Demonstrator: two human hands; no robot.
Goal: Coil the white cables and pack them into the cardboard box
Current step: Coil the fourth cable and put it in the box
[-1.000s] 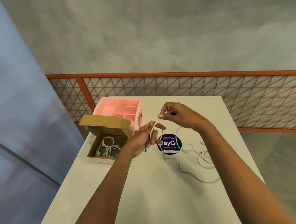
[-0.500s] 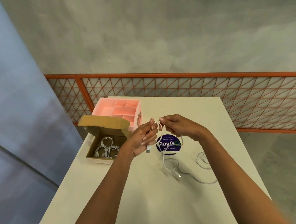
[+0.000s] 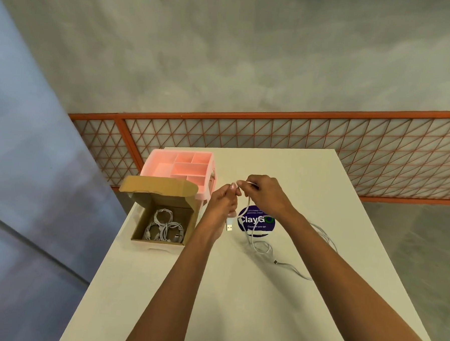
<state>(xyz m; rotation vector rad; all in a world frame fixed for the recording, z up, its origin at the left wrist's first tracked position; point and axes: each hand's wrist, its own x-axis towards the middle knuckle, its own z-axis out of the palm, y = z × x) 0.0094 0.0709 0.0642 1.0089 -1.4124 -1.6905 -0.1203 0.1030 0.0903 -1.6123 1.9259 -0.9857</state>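
Both hands meet above the middle of the white table (image 3: 238, 288). My left hand (image 3: 223, 203) grips a white cable (image 3: 252, 233) near its USB plug, which hangs below the fingers. My right hand (image 3: 263, 194) pinches the same cable right beside the left fingertips. From there the cable drops to the table and lies in loose loops. The open cardboard box (image 3: 137, 227) stands at the table's left edge with several coiled white cables (image 3: 165, 226) inside. A second loose white cable (image 3: 327, 237) lies to the right, partly hidden by my right forearm.
A pink compartment organiser (image 3: 177, 165) stands behind the box, whose lid is folded back toward it. A round dark blue sticker (image 3: 256, 221) sits on the table under my hands. An orange lattice railing (image 3: 272, 136) runs behind the table.
My right hand came down and left from a raised position to meet the left hand. More cable has gathered near the hands, and the loose end slid closer on the table.
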